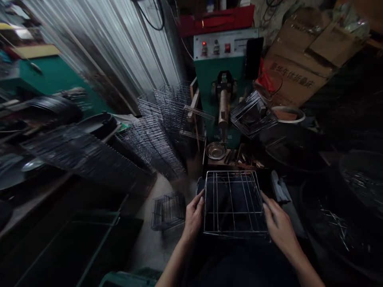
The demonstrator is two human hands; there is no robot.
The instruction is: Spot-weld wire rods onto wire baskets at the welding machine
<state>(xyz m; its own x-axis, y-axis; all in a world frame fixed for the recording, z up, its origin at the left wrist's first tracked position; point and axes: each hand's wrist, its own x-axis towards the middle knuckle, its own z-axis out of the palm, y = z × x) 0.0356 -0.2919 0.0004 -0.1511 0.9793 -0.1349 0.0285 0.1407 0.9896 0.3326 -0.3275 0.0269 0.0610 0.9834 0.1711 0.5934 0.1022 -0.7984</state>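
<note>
The person's left hand [194, 215] and right hand [279, 223] were both in view at the near edge, each partly open with fingers spread. Between them was one rectangular silver wire rack [233, 203]. The left fingers wrapped its left side, while the right fingers curled against its right side, so the two hands had hold of it from either side. Just left of the hands, one small silver wire rack [168, 211] stood on the bare grey concrete floor [149, 249]. At the near left lay a long dark-green tray [68, 247].

To the right, at least two round black tubs [356, 179] sat in shadow, one holding loose thin metal rods [335, 227]. Farther ahead, one round steel bowl [215, 150] sat at the foot of a green welding machine [221, 87], which had a pale control panel and a red lamp. Three leaning stacks of silver wire racks [161, 131] filled the middle left, and one more rack [253, 113] rested right of the machine. Beyond stood a corrugated metal wall [119, 44] at far left and one large flattened cardboard box [299, 67] at far right.
</note>
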